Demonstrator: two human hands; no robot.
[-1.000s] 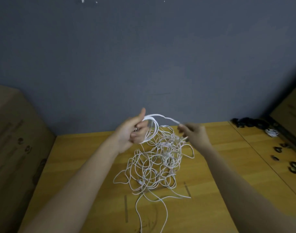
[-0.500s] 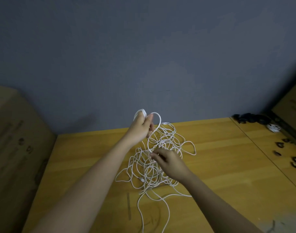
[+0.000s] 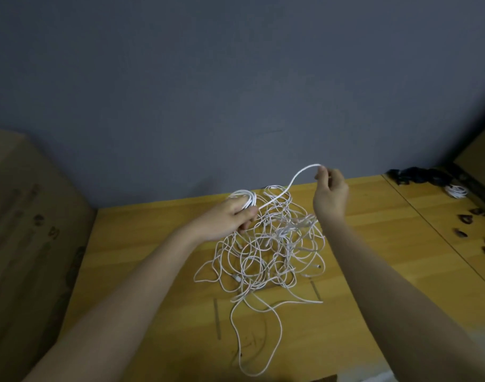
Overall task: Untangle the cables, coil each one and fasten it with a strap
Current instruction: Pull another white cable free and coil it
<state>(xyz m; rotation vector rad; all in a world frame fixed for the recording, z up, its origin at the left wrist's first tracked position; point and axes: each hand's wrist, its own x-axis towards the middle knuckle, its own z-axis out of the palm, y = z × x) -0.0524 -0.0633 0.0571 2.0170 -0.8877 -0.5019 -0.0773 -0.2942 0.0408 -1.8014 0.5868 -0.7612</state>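
A tangle of thin white cables (image 3: 269, 252) lies on the wooden table (image 3: 158, 244), partly lifted. My left hand (image 3: 230, 216) grips a small coil of white cable (image 3: 245, 198) wound round its fingers, above the tangle's left side. From that coil one strand (image 3: 291, 183) runs up and right to my right hand (image 3: 331, 194), which pinches it between thumb and fingertips above the tangle's far right side. Loose cable ends trail toward the table's near edge.
A cardboard box (image 3: 29, 230) stands against the table's left side. At the far right lie a pile of black straps (image 3: 420, 175), a coiled white cable (image 3: 456, 191) and several loose dark strap loops (image 3: 464, 232). A grey wall runs behind the table.
My right hand left the middle of the tangle and rose up and to the right, drawing a strand out taut from the coil. My left hand with the coil dropped slightly.
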